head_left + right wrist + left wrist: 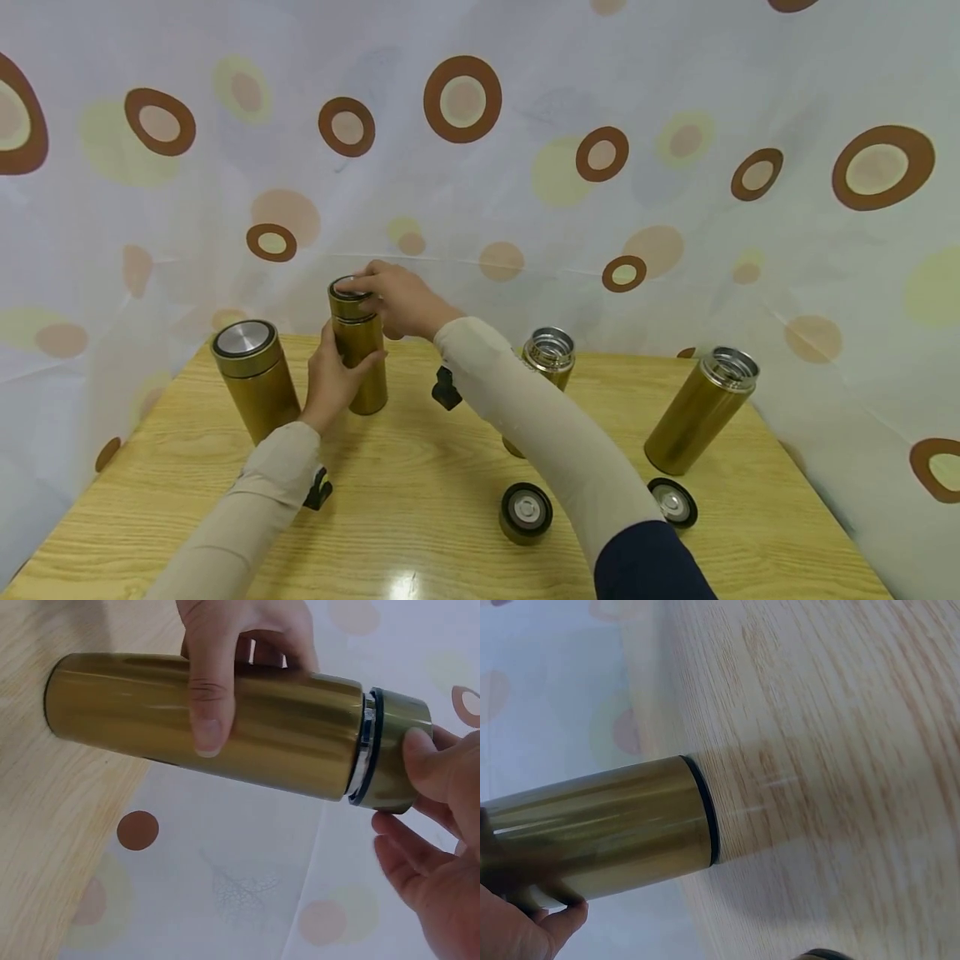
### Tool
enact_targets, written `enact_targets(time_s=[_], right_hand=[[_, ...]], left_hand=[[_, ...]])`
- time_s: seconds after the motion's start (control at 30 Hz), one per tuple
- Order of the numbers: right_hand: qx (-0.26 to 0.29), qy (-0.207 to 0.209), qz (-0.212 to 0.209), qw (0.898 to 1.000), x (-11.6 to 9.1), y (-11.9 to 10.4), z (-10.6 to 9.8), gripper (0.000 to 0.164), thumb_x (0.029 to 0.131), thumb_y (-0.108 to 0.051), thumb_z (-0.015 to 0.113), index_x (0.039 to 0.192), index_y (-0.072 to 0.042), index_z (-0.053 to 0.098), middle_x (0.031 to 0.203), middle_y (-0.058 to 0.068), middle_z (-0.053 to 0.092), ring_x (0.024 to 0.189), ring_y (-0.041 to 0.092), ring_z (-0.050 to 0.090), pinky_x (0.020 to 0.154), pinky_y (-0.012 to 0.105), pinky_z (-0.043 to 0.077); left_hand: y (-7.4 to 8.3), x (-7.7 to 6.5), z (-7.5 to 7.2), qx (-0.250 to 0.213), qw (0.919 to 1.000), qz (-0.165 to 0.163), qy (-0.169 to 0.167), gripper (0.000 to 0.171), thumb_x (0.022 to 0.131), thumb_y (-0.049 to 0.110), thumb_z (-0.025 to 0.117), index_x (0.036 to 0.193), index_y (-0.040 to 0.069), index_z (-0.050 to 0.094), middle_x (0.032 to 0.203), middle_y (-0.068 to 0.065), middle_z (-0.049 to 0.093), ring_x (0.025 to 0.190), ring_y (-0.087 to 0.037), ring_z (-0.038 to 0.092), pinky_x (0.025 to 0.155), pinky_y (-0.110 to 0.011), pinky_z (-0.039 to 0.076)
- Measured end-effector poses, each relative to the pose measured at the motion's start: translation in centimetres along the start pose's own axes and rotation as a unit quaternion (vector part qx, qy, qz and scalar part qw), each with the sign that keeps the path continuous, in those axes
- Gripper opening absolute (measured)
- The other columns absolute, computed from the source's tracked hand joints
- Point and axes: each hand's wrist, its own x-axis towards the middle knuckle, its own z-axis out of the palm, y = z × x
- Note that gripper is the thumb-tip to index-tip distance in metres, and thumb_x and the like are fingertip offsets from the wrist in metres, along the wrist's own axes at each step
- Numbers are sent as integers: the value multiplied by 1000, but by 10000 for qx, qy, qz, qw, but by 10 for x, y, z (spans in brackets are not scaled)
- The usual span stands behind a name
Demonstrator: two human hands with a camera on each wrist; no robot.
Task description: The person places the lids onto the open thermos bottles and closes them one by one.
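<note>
A gold thermos flask [369,387] stands upright on the table, its dark-rimmed base right at the wood in the left wrist view. My left hand [333,379] grips its body, thumb on one side and fingers round the other. At the top, my right hand [405,300] holds the flask's gold lid [391,754] between thumb and fingers. A narrow silver band of the neck shows between lid and body in the right wrist view. Just left of it stands another gold flask [258,392] with its silver-topped lid on.
Two lidless gold flasks with silver necks stand to the right, one [553,357] partly behind my right sleeve, the other [693,425] further right. Two loose lids lie before them, a nearer lid [525,512] and a right-hand lid [672,502]. A patterned cloth [465,192] hangs behind the wooden table [420,500].
</note>
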Motion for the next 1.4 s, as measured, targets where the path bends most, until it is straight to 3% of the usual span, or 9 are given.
enact_targets(time_s=[0.2, 0.37, 0.43, 0.53, 0.77, 0.93, 1.1, 1.27, 1.4], right_hand=[[205, 412, -43, 9989, -4, 3, -1, 39, 97, -24, 58, 136, -22, 56, 120, 5, 54, 102, 17, 51, 81, 25, 45], [466, -349, 107, 9982, -2, 7, -5, 50, 100, -26, 52, 148, -22, 38, 155, 11, 24, 139, 26, 30, 110, 36, 34], [634, -713, 108, 9954, -1, 8, -7, 54, 102, -20, 47, 152, -22, 28, 159, 11, 13, 142, 27, 25, 110, 36, 34], [719, -858, 30, 9937, 0, 9, -6, 55, 102, -13, 43, 153, -21, 25, 156, 11, 20, 137, 22, 34, 101, 28, 41], [462, 404, 428, 9972, -1, 1, 5, 54, 94, -37, 59, 143, -18, 47, 122, 7, 49, 100, 16, 49, 82, 25, 44], [320, 1431, 957, 9845, -1, -8, 22, 54, 86, -51, 66, 126, -15, 61, 101, 2, 48, 80, 13, 45, 70, 22, 43], [-78, 1929, 1387, 9713, -2, -17, 31, 54, 83, -57, 65, 119, -17, 62, 95, -1, 46, 77, 12, 43, 67, 22, 41], [-237, 1851, 1686, 9679, -5, -22, 31, 61, 83, -62, 61, 130, -22, 59, 112, 2, 52, 99, 15, 50, 82, 33, 45], [1041, 1164, 1374, 9781, -8, -21, 20, 67, 93, -42, 61, 151, -28, 31, 152, 12, 26, 137, 32, 30, 104, 49, 38]], left_hand=[[0, 3, 2, -33, 10000, 37, 29, 85, 87, 31, 72, 150, 10, 19, 139, -22, 45, 124, -39, 49, 101, -54, 42], [2, 3, 6, -62, 9999, 116, -91, 85, 88, 30, 72, 150, 8, 18, 139, -23, 45, 124, -40, 48, 100, -55, 42], [2, 3, 7, -61, 9998, 124, -113, 85, 88, 31, 72, 150, 8, 18, 139, -23, 45, 123, -40, 49, 100, -55, 43], [3, 2, 7, -49, 9999, 74, -94, 85, 88, 31, 72, 150, 9, 19, 138, -22, 45, 123, -39, 49, 99, -55, 43], [2, 4, 4, 13, 9999, 125, 11, 82, 88, 30, 71, 149, 9, 20, 139, -21, 45, 124, -39, 48, 100, -55, 43], [1, 3, 2, 154, 9998, 148, 54, 85, 88, 32, 71, 150, 8, 19, 144, -23, 40, 128, -40, 44, 101, -53, 42], [2, 3, 1, 236, 9995, 193, 21, 84, 89, 31, 70, 150, 6, 19, 142, -25, 42, 127, -40, 45, 101, -53, 42], [0, 2, 2, 340, 9991, 247, 27, 82, 89, 31, 70, 148, 4, 20, 141, -27, 42, 125, -43, 46, 99, -54, 43], [-3, 1, 4, 269, 9992, 254, 123, 84, 88, 30, 71, 149, 5, 20, 141, -25, 42, 126, -41, 46, 100, -54, 43]])
